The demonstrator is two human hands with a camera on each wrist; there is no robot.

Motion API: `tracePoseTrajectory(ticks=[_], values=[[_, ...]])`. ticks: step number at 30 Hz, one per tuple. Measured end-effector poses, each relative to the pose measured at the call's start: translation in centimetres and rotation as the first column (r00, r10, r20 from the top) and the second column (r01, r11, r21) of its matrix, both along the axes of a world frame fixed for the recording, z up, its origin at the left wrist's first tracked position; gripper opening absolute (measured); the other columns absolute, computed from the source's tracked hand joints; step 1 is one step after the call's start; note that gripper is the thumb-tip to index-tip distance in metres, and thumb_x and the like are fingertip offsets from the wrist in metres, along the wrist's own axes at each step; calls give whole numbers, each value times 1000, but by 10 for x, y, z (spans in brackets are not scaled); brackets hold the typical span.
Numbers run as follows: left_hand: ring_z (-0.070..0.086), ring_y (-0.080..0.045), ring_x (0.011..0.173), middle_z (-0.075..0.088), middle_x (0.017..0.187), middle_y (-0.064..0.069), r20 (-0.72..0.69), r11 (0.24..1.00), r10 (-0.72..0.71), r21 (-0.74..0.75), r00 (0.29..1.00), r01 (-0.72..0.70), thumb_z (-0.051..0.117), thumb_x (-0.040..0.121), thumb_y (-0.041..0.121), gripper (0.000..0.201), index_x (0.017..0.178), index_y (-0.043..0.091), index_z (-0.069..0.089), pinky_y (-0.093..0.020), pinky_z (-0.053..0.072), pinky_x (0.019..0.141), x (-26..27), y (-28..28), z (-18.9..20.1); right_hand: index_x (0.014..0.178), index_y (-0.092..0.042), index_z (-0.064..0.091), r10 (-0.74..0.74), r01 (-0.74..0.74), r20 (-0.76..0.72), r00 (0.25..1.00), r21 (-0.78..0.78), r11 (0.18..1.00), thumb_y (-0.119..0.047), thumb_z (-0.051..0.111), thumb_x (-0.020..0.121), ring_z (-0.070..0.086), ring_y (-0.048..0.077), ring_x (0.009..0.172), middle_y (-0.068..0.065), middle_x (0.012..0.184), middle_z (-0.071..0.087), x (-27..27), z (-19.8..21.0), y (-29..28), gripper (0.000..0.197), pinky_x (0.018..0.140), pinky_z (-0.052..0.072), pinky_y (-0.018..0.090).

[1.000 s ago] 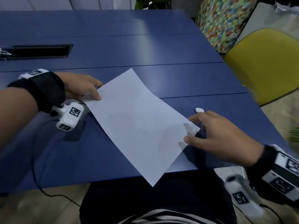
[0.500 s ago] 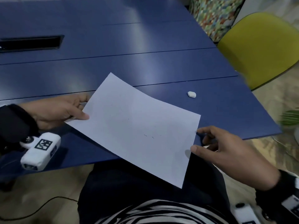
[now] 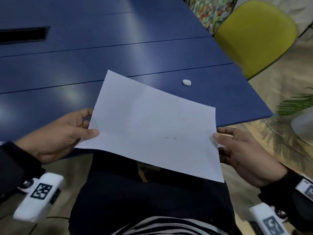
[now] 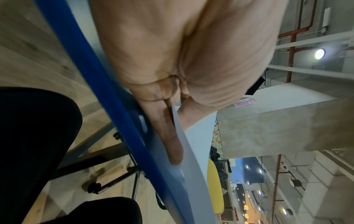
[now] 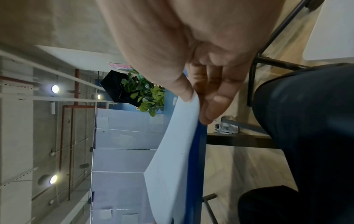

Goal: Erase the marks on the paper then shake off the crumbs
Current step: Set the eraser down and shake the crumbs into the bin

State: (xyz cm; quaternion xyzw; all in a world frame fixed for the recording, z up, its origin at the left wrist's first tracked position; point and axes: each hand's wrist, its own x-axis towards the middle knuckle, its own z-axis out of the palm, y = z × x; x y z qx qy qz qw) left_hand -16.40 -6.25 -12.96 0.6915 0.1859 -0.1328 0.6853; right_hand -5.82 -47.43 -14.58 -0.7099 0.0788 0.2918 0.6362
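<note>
A: Where is the thin white sheet of paper (image 3: 152,126) at this point?

B: Lifted clear of the dark blue counter (image 3: 118,53), over its near edge and the person's lap. The left hand (image 3: 55,133) pinches the left edge, thumb on top and fingers (image 4: 170,139) underneath; the right hand (image 3: 243,155) pinches the right edge the same way.

A: How will it handle?

B: I'd judge it very light and floppy. It bows between the two grips, so opposite edges are the right places to hold, and hard tugging could crease or tear it. Tilting it should let loose crumbs slide off.

A: And the count?

B: One sheet, two hands, one small white lump of eraser (image 3: 186,82) lying alone on the counter, well apart from the paper. A few dark specks (image 3: 171,137) show on the sheet; too small to count
</note>
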Motion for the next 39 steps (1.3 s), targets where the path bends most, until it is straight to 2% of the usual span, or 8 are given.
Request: tracePoseTrajectory(ticks=[5, 10, 14, 19, 26, 31, 37, 39], values=[[66, -28, 128, 70, 137, -10, 30, 999, -14, -36, 999, 15, 53, 96, -7, 53, 145, 13, 54, -39, 50, 107, -16, -26, 2, 128, -8, 67, 35, -33, 50, 998, -25, 999, -15, 54, 107, 76, 36, 104, 22, 120, 76, -7, -1, -16, 25, 86, 58, 43], [65, -38, 127, 70, 136, -9, -13, 993, -68, -96, 998, 66, 55, 103, 12, 37, 138, 19, 66, -48, 57, 101, -20, -56, 3, 124, -10, 68, -22, 24, 45, 999, -46, 999, -14, 55, 107, 66, 51, 117, 30, 124, 71, -13, -11, -47, 22, 107, 46, 66], [61, -49, 128, 69, 136, -16, -10, 978, -175, -115, 984, 173, 66, 91, 17, 45, 136, 15, 66, -69, 38, 114, -18, -82, 1, 124, -9, 67, -21, 22, 29, 999, -35, 999, -13, 52, 107, 76, 35, 105, 18, 120, 77, -18, -12, -81, 23, 85, 65, 42], [67, -30, 126, 71, 136, -8, 22, 897, -433, -90, 901, 433, 60, 101, -3, 38, 137, 9, 63, -43, 53, 108, -2, -137, -1, 128, -4, 65, -55, 54, -22, 998, -50, 997, -11, 52, 106, 78, 32, 103, 19, 121, 77, -19, -16, -139, 27, 78, 67, 36], [67, -30, 126, 72, 133, -5, -73, 787, -616, -95, 784, 609, 72, 95, 3, 44, 136, 14, 64, -61, 44, 114, 25, -211, -44, 128, -3, 67, -78, 39, -133, 988, -271, 962, -11, 56, 105, 70, 48, 115, 22, 123, 75, -25, -33, -217, 27, 109, 47, 68], [67, -29, 126, 72, 133, -6, -183, 787, -617, -172, 766, 592, 69, 96, -3, 46, 138, 13, 63, -61, 46, 112, 40, -239, -76, 127, -4, 68, -116, 58, -173, 978, -311, 949, -15, 58, 105, 71, 48, 113, 22, 120, 76, -26, -60, -246, 25, 108, 47, 69], [71, -20, 120, 75, 128, 2, -271, 851, -523, -121, 808, 511, 53, 101, -10, 44, 133, 18, 66, -42, 58, 97, 59, -240, -90, 107, -5, 65, -81, 34, -143, 986, -303, 952, -12, 54, 108, 76, 28, 83, 13, 98, 78, -1, -94, -241, 12, 71, 61, 43], [72, -17, 118, 76, 126, 3, -284, 867, -492, -70, 823, 494, 53, 101, -10, 43, 131, 18, 67, -41, 58, 97, 69, -238, -91, 112, -4, 64, -63, 18, -146, 987, -291, 956, -10, 52, 109, 76, 27, 85, 13, 99, 79, 16, -112, -235, 13, 72, 60, 40]])
